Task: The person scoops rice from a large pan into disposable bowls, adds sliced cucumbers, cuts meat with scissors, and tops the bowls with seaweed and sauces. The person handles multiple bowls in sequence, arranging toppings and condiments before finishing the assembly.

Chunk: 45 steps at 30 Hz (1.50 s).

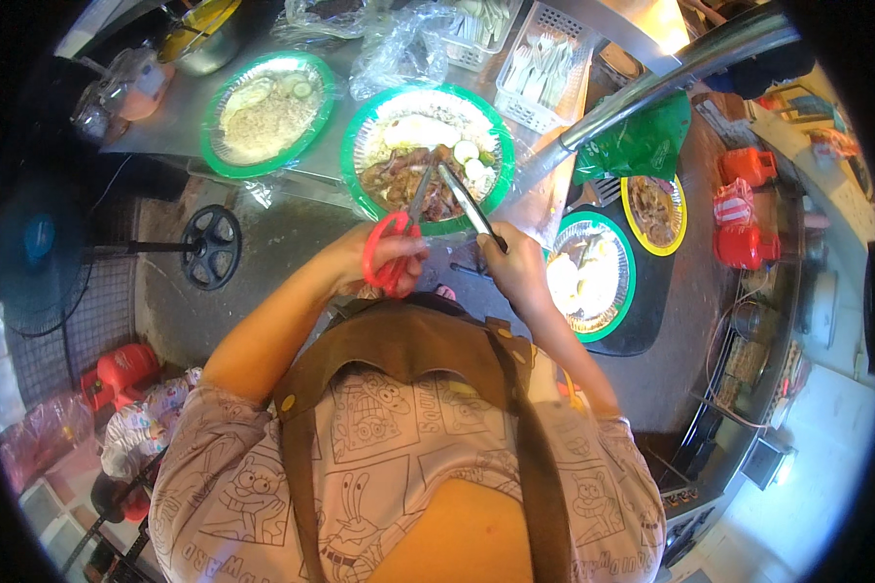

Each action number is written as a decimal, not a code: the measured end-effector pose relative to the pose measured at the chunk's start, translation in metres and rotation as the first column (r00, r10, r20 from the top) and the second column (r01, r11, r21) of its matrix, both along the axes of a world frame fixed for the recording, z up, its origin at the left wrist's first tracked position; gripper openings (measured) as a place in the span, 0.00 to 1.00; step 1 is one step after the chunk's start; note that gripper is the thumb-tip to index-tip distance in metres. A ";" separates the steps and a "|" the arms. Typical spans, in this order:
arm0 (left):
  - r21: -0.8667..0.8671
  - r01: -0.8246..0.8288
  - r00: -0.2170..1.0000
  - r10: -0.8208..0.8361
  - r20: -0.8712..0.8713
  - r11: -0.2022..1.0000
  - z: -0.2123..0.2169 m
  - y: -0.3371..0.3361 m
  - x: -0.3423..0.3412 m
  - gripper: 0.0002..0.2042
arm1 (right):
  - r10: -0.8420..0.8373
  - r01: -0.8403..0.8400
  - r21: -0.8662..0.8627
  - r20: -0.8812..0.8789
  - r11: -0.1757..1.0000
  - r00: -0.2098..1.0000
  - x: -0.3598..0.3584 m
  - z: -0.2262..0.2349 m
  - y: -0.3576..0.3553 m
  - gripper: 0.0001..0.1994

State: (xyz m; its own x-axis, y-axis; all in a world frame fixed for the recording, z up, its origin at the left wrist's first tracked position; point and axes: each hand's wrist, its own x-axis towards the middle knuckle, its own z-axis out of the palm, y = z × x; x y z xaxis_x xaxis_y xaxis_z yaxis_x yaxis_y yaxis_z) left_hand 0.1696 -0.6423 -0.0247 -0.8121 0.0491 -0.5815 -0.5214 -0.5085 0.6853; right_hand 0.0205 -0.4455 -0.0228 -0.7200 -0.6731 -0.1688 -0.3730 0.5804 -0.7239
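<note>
My left hand is closed through the handles of red-handled scissors. In my right hand is a pair of metal tongs with a dark grip. Both tools point away from me, their tips meeting over chopped brown meat on a green-rimmed plate. Rice, cucumber slices and a pale food that looks like egg lie on this plate too. Whether the tips pinch a piece of meat is hard to make out.
Left of it, another green-rimmed plate bears rice and cucumber. To the right are a green-rimmed plate and a yellow-rimmed plate of meat. Cutlery baskets and clear plastic bags lie beyond. A metal pole slants across the right.
</note>
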 end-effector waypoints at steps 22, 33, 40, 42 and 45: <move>-0.651 0.044 0.999 -0.050 0.009 0.757 0.090 -0.022 0.020 0.17 | -0.078 0.401 -0.356 0.659 0.844 0.748 -0.021 0.015 0.046 0.17; -0.656 0.414 0.832 -0.555 -0.010 0.632 0.011 0.154 -0.177 0.28 | -0.395 0.849 -0.300 0.784 0.435 0.480 -0.033 -0.026 0.185 0.18; -0.923 0.291 0.816 -0.569 0.102 0.253 -0.032 0.232 -0.349 0.25 | -0.546 0.890 -0.343 0.703 0.301 0.456 -0.088 -0.057 0.241 0.18; -0.943 0.258 0.827 -0.552 0.104 0.209 -0.039 0.245 -0.382 0.22 | -0.589 0.863 -0.361 0.631 0.353 0.505 -0.113 -0.062 0.251 0.18; -0.972 0.165 0.864 -0.500 0.059 0.170 -0.054 0.248 -0.399 0.20 | -0.598 0.856 -0.335 0.614 0.393 0.515 -0.147 -0.053 0.248 0.18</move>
